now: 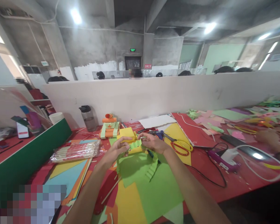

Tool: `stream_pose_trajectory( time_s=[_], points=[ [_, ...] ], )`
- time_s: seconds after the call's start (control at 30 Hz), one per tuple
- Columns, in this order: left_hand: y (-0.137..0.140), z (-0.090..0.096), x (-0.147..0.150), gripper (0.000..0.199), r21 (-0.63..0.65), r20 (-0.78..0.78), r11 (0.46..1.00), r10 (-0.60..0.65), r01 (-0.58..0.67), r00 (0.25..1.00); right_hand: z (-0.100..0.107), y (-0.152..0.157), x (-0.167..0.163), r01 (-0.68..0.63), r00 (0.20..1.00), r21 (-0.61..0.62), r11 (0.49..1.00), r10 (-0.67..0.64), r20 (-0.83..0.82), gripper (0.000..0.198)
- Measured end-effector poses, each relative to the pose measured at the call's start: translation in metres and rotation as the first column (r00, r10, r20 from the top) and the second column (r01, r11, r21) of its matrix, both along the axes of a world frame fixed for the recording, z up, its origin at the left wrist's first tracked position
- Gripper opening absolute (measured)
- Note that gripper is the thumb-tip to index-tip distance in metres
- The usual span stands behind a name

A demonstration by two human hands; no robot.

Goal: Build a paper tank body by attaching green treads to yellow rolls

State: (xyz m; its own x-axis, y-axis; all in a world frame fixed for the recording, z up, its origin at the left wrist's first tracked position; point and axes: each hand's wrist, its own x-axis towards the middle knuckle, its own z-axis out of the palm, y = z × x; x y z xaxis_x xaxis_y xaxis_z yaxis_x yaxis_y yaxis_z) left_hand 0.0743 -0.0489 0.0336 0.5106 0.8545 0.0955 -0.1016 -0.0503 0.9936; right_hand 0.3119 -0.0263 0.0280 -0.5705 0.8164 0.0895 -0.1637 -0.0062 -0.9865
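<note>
Your boxy yellow toy [126,133] has a bumpy green strip [152,168], and your curled left hand [118,148] and right hand [155,143] pinch it.

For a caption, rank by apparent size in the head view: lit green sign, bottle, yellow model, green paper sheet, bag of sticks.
Green paper sheet
Bag of sticks
Yellow model and bottle: unsure, model partly covered
Lit green sign

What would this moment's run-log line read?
left hand: holds yellow paper model; right hand: holds same model; beneath: green sheet; behind left: orange-and-green model; right: yellow-handled scissors
</note>
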Motion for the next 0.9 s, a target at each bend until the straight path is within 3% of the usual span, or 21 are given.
stream_pose_trajectory(
  time_s=[0.17,0.3,0.57,0.9],
  points=[
    [0.005,-0.007,0.000,0.032,-0.085,-0.043,0.993,0.077,-0.081,0.996,-0.006,0.001,-0.006,-0.023,0.999,-0.027,0.999,0.024,0.032,0.044],
    [0.004,-0.006,0.001,0.036,-0.135,-0.137,0.981,0.121,-0.140,0.983,-0.009,0.004,-0.010,-0.007,0.997,-0.037,0.999,0.010,0.072,0.041],
    [0.002,-0.006,0.009,0.035,-0.021,-0.227,1.000,0.012,-0.017,0.974,-0.009,0.002,-0.016,-0.029,0.974,-0.014,0.999,0.031,0.225,0.038],
    [0.000,-0.007,0.013,0.028,-0.086,-0.160,0.996,-0.027,0.013,0.987,-0.006,-0.001,-0.016,-0.064,0.968,0.026,0.998,0.056,0.246,0.032]
  ],
)
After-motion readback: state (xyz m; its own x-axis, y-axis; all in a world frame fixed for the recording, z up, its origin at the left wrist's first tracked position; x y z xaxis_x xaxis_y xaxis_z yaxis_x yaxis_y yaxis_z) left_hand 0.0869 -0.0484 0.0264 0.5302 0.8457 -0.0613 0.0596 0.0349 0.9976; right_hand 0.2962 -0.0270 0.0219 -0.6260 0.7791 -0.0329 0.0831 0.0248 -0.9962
